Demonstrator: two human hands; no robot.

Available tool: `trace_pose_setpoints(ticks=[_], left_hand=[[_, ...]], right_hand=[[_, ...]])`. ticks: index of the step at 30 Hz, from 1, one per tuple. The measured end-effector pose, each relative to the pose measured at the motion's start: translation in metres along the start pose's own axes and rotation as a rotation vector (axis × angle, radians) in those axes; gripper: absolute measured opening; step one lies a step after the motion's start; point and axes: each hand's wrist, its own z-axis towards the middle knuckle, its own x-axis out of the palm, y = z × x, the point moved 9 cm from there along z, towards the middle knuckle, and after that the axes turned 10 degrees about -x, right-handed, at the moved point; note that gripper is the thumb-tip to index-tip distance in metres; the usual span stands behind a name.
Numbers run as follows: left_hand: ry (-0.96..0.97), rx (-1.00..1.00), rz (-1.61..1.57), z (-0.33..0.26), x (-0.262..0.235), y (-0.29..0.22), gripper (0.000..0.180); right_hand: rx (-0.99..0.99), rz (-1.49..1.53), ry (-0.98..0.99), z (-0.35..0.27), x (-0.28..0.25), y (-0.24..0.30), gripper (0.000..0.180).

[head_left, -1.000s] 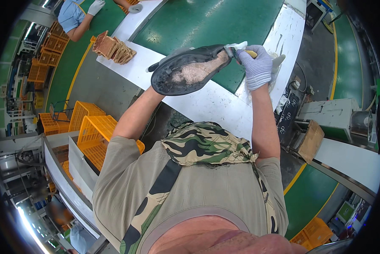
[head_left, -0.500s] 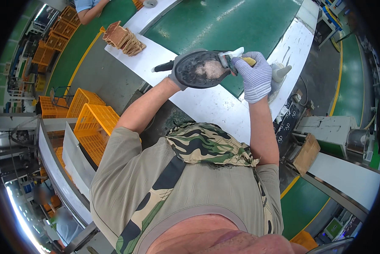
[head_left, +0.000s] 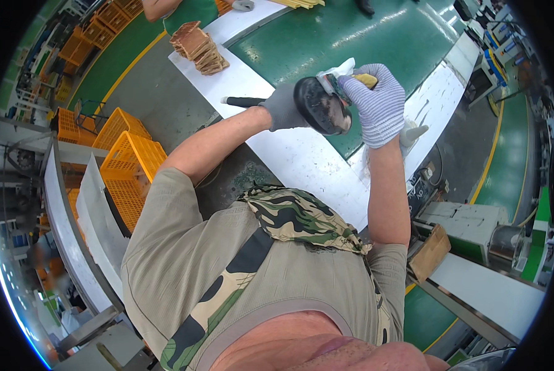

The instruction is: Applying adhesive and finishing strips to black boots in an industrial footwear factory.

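My left hand (head_left: pixel 284 109), in a grey glove, grips a black, rounded shoe-like piece (head_left: pixel 319 106). A rough, paler patch shows on its face, which is tilted toward my right hand. Behind my left wrist sticks out a black rod with a pale tip (head_left: pixel 245 101); whether I hold it cannot be seen. My right hand (head_left: pixel 379 102), in a purple-and-white striped glove, is closed round a small tool with a yellow end (head_left: pixel 367 80). The tool's greenish front is at the right edge of the black piece. A crumpled white cloth or paper (head_left: pixel 338 68) is beside it.
Beyond my hands is a green-topped table with a white border (head_left: pixel 289 157). A stack of brown slabs (head_left: pixel 199 49) lies at its left, and a white nozzled bottle (head_left: pixel 411 133) at right. Yellow crates (head_left: pixel 128 173) stand left. Another person's arm (head_left: pixel 159 7) shows at the far left.
The black piece has turned, so its pale patch shows less. My left hand has shifted right, nearer my right hand. The whole view has also swung slightly.
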Motion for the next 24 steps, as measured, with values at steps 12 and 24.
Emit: trace_pose_setpoints(ticks=[12,24], left_hand=[[0.577,-0.213,-0.376,-0.038,0.014,-0.001,0.053],[0.698,-0.438,-0.738,-0.066,0.041,0.018,0.067]], right_hand=[[-0.067,0.225,0.215,0.041,0.039,-0.019,0.021],[-0.1,0.367,0.294,0.01,0.053,-0.07,0.021]])
